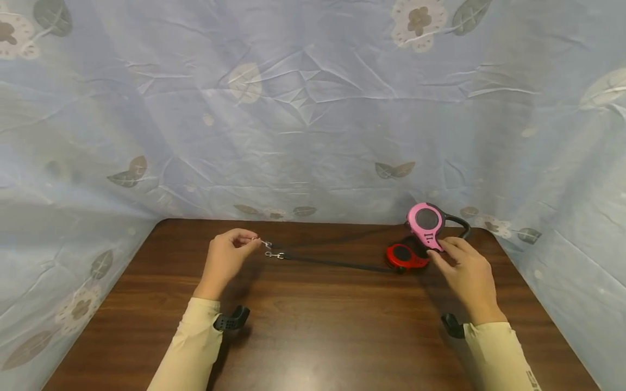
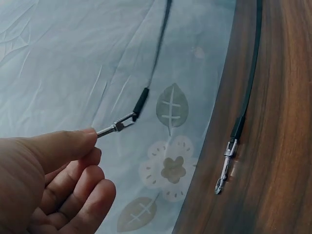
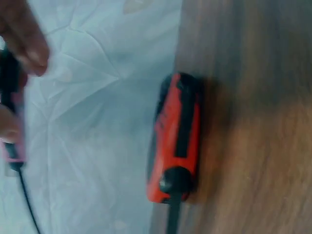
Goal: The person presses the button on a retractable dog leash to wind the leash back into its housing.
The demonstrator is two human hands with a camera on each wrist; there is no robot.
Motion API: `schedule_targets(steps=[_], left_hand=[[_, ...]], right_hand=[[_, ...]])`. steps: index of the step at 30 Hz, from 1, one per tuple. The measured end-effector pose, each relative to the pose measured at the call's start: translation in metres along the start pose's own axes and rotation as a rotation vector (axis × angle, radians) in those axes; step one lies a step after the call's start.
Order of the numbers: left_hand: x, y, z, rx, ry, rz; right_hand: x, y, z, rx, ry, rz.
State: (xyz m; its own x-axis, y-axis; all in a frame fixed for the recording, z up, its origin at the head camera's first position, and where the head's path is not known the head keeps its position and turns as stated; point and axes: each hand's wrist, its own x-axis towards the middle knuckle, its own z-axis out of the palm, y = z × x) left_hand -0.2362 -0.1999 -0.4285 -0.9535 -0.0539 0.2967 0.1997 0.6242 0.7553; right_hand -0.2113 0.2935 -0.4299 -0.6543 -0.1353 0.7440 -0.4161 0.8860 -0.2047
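Note:
Between thumb and fingertips, my left hand (image 1: 229,255) pinches the metal snap hook (image 2: 115,127) at the end of a black leash strap (image 2: 158,53). My right hand (image 1: 467,274) grips the lower body of a pink retractable dog leash (image 1: 424,224), raised at the back right with its black loop handle (image 1: 459,221) tilted right. That strap runs between both hands. Below it a red retractable leash (image 1: 403,256) lies on the table, its black strap (image 1: 337,264) drawn out leftward. Its silver snap hook (image 1: 275,255) rests near my left fingertips.
The brown wooden table (image 1: 313,320) has a rounded back edge. Right behind and beside it hangs a pale blue curtain (image 1: 303,136) with leaves and flowers. Each forearm wears a black wrist strap mount (image 1: 232,319).

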Motion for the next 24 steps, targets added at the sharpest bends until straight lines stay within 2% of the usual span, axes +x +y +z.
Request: schedule_targets(steps=[6, 10, 13, 24], left_hand=[[0.002, 0.001, 0.0, 0.015, 0.04, -0.004], [0.001, 0.002, -0.003, 0.029, 0.041, -0.005], [0.001, 0.002, -0.006, 0.017, 0.068, 0.004], [0.003, 0.006, -0.007, -0.189, 0.225, 0.012]], right_hand=[[-0.004, -0.004, 0.003, 0.034, 0.074, 0.06], [-0.009, -0.004, 0.009, 0.038, 0.122, 0.063], [-0.011, -0.005, 0.011, 0.043, 0.169, 0.042], [-0.014, -0.008, 0.016, 0.075, 0.236, 0.071]])
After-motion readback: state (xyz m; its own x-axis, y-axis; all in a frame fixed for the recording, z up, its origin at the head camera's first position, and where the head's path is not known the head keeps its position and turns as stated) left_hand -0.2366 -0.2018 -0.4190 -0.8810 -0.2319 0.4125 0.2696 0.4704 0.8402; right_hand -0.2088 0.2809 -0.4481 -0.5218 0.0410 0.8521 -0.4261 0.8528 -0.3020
